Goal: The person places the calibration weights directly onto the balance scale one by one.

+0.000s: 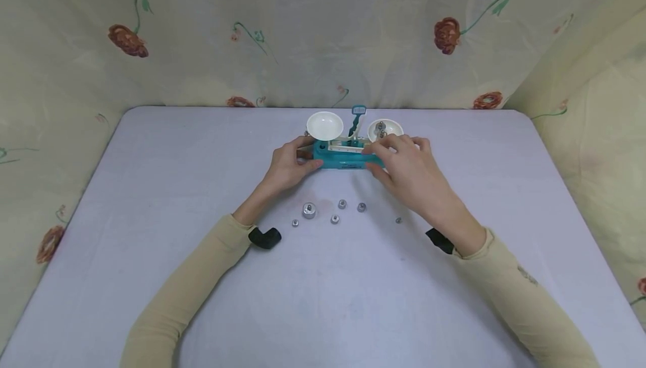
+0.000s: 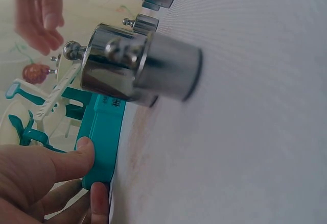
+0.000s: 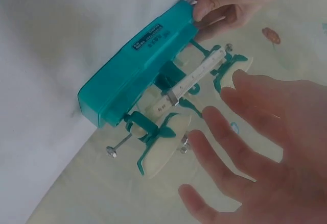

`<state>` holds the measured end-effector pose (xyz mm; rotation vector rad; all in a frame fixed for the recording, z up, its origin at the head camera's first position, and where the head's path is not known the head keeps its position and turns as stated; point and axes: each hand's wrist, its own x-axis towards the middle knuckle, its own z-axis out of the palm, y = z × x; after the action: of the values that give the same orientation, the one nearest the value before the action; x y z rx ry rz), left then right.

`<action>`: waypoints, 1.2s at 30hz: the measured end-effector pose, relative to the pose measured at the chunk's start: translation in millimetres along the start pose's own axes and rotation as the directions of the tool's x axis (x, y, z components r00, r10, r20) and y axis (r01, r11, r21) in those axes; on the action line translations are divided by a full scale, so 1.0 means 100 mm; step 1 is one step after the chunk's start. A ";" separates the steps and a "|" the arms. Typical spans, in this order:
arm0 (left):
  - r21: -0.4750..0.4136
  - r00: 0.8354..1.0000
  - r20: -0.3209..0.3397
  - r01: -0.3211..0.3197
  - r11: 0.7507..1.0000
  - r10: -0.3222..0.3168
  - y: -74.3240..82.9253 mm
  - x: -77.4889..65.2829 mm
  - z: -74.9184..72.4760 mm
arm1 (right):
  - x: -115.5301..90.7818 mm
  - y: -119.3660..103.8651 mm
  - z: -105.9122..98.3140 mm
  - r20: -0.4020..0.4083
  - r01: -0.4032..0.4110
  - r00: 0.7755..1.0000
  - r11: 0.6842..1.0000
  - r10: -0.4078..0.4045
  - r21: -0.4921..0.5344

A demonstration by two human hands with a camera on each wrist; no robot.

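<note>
A teal balance scale [image 1: 344,161] stands near the table's far edge. My left hand [image 1: 289,165] grips the left end of its base, thumb on the front, as the left wrist view also shows. My right hand [image 1: 411,173] hovers at the scale's right end, fingers spread and lightly bent, holding nothing. In the right wrist view those fingers [image 3: 230,152] lie close to the white ruled beam [image 3: 196,78] and its slider. The left pan [image 1: 325,125] is bare. Small metal weights [image 1: 381,127] sit in the right pan [image 1: 396,127], partly behind my right hand.
On the table in front of the scale stand several knobbed metal weights, the largest weight [image 1: 309,210] at the left and a tiny weight [image 1: 398,220] off to the right. Behind the table's far edge hangs a flowered curtain [image 1: 303,48].
</note>
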<state>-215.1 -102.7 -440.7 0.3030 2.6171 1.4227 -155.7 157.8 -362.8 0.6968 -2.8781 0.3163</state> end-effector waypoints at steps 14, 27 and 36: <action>-0.016 1.000 0.006 0.006 1.000 -0.006 0.00 0.00 0.00 | -0.05 -0.10 0.15 0.050 0.068 0.996 0.998 -0.068 0.002; 0.001 1.000 0.010 0.014 1.000 -0.014 0.01 0.00 0.00 | -0.11 -0.18 0.28 0.100 0.102 0.990 0.995 -0.102 0.008; -0.004 1.000 0.009 0.006 1.000 -0.006 0.01 0.00 -0.01 | -0.12 -0.23 0.36 0.128 0.122 0.984 0.992 -0.124 0.023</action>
<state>-215.0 -102.7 -439.5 0.2998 2.6054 1.4212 -138.6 134.0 -395.6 0.9261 -2.9383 0.2860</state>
